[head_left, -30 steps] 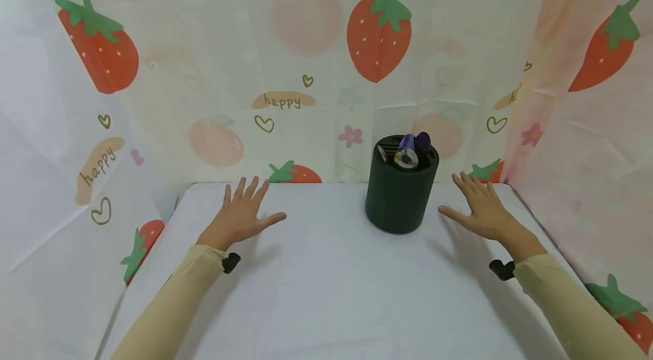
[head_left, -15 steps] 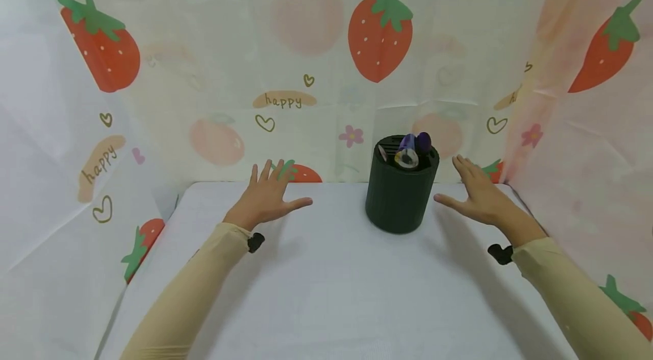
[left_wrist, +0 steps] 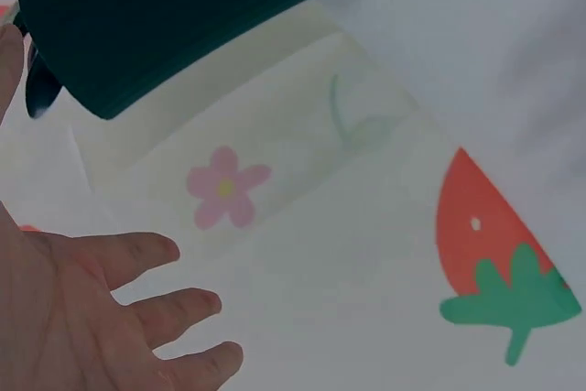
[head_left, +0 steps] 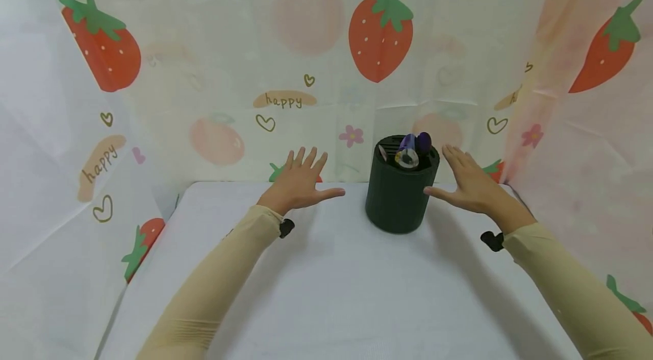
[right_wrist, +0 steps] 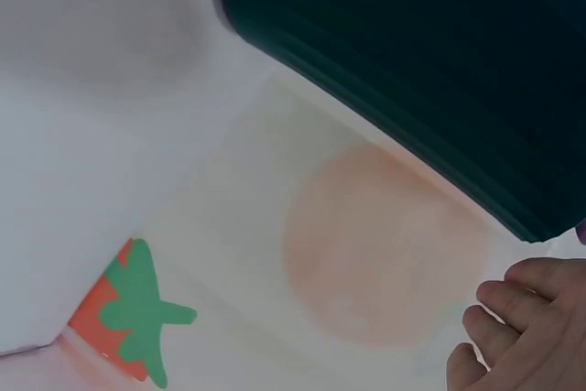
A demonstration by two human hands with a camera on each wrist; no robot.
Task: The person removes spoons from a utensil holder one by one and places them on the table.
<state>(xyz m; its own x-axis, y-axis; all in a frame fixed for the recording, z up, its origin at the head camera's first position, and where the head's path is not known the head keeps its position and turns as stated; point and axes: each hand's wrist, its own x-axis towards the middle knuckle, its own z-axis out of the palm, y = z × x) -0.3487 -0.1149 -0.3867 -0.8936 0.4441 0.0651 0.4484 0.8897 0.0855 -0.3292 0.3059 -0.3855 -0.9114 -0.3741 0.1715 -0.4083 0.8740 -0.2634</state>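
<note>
A dark green, ribbed pen holder (head_left: 397, 201) stands upright toward the back right of the table, with purple-topped items (head_left: 408, 150) poking out of its slotted top. My left hand (head_left: 301, 181) hovers to its left, fingers spread and thumb pointing at it, a gap between them. On the other side my right hand (head_left: 471, 184) is close by, its straight thumb overlapping the holder's right edge in the head view. Both hands hold nothing. The holder (left_wrist: 174, 25) fills the top of the left wrist view, and the same holder (right_wrist: 412, 70) spans the upper right wrist view.
The white table (head_left: 357, 292) is bounded at the back by a hanging cloth (head_left: 316, 65) printed with strawberries, directly behind the holder. More cloth (head_left: 586, 178) rises along the right edge and the left side.
My left hand has moved right and forward toward the pen holder. My right hand has shifted slightly left and forward, nearer to it. The holder has not moved.
</note>
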